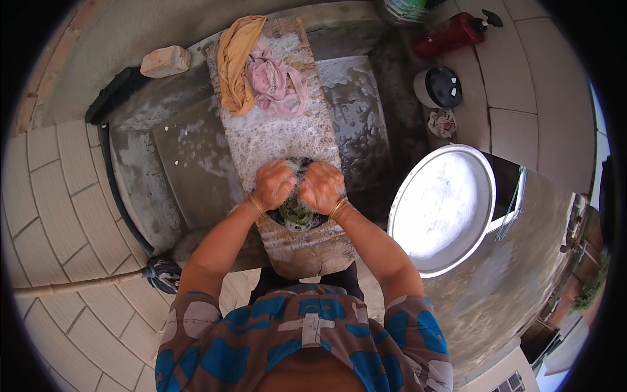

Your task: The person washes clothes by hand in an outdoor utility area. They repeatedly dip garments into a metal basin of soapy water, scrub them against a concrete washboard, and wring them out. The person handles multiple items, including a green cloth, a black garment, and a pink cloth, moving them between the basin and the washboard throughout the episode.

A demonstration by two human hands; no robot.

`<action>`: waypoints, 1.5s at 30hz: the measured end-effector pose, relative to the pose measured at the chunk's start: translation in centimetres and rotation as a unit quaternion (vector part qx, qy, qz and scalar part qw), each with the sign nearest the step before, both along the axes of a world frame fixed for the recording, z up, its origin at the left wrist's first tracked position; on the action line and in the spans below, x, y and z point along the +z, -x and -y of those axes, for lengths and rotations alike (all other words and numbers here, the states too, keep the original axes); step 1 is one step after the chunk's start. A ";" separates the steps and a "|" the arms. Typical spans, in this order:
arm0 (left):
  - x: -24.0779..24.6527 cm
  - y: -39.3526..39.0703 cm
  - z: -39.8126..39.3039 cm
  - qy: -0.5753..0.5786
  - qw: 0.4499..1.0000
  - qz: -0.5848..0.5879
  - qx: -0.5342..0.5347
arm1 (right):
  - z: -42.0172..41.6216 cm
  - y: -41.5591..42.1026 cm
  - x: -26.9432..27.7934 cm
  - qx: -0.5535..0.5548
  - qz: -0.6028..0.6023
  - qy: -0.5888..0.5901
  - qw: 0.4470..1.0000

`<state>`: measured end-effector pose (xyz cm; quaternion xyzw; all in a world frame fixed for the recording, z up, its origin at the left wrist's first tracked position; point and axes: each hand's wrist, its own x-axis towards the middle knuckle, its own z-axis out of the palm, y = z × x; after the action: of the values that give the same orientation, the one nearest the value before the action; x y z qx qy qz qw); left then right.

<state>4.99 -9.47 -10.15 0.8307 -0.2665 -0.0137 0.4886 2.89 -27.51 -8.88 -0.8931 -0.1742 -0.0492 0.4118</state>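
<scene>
A wooden board, wet and covered with soap suds, lies lengthwise before me. My left hand and my right hand are side by side near its close end, both fisted on a dark, soapy cloth with green parts. The cloth is bunched between and below my fists, partly hidden by them. At the far end of the board lie a mustard-yellow cloth and, touching it, a wet pink cloth.
Under the board is a concrete basin with sudsy water. A large round metal basin stands at right, near a lidded tub and a red pump bottle. At left are a brick, a black brush and a mop.
</scene>
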 end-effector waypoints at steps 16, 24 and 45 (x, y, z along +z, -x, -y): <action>9.5 -0.6 6.7 0.140 0.881 -0.438 0.111 | 4.6 2.5 3.9 -0.349 -0.329 -0.511 0.713; 16.0 -0.5 26.1 0.096 0.938 -0.309 -0.125 | 22.0 9.5 12.8 -0.372 -0.169 -0.709 0.575; 3.9 5.7 36.3 -0.527 0.778 -0.005 -0.341 | 29.8 13.8 3.0 -0.338 -0.336 0.245 0.844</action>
<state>-0.67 -45.74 -6.26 0.8129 -0.4816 -0.3218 -0.0606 -10.95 -57.35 -5.84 -0.9303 0.2812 0.1624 0.1704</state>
